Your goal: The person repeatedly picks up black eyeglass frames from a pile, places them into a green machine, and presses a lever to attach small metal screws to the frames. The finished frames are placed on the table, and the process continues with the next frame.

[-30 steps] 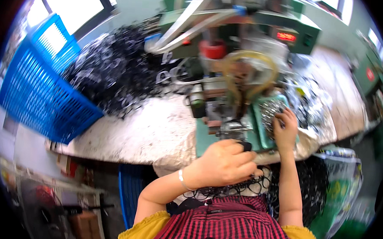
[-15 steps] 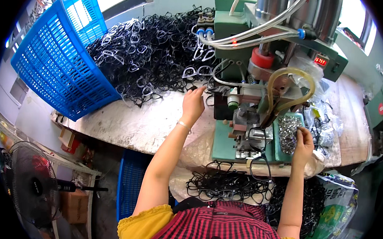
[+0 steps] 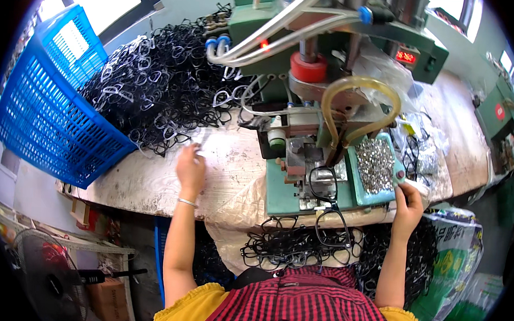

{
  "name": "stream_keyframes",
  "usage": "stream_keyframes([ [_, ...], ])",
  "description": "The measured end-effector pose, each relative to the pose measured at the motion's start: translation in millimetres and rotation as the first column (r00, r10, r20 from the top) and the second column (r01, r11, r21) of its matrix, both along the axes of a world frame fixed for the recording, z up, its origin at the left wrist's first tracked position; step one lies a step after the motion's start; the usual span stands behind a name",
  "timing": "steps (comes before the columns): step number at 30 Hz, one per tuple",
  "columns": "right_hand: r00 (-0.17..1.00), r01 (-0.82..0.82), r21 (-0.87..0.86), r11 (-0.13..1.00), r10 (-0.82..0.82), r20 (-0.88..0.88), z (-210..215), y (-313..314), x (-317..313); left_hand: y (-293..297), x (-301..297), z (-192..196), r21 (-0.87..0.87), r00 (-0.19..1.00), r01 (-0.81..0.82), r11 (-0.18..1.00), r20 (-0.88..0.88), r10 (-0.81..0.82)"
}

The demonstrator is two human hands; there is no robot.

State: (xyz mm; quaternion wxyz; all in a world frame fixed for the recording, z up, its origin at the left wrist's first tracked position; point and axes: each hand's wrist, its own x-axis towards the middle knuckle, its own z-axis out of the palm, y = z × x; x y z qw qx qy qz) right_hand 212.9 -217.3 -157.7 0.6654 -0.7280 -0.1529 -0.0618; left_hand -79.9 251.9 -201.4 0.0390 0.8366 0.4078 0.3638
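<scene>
heap of black eyeglass frames [image 3: 156, 79] on bench [image 3: 134, 177], up and left of green press [image 3: 303, 163]. left hand [image 3: 190, 170] nearer, just below heap edge, fingers loosely spread, holding nothing. right hand [image 3: 407, 202] at tray of small metal parts [image 3: 376, 164], grip unclear.

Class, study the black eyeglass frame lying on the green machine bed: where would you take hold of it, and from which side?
Grip the black eyeglass frame at its near lens rim, coming from the person's side. That rim lies towards the bed's front edge, while the machine head and yellow hose seem to crowd it from behind and above.
</scene>
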Motion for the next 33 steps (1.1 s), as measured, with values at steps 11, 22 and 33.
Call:
stream_keyframes([
  [11, 0.904, -0.401, 0.084, 0.912, 0.379, 0.197, 74.2, 128.9, -42.0, 93.9, -11.7, 1.1, 0.022, 0.752, -0.343, 0.939, -0.592, 0.289],
  [22, 0.876, -0.477, 0.278, 0.834, 0.476, 0.074, 88.9, 136.3, -57.9, -19.8, 31.6, 28.1, 0.008, 0.914, -0.091, 0.996, -0.396, 0.087],
  [33, 0.862, -0.137, -0.406, 0.903, 0.311, 0.4, 70.1, 87.4, -12.6, -201.8, 80.8, 130.4, 0.344, 0.44, 0.751, 0.563, 0.374, -0.816],
])
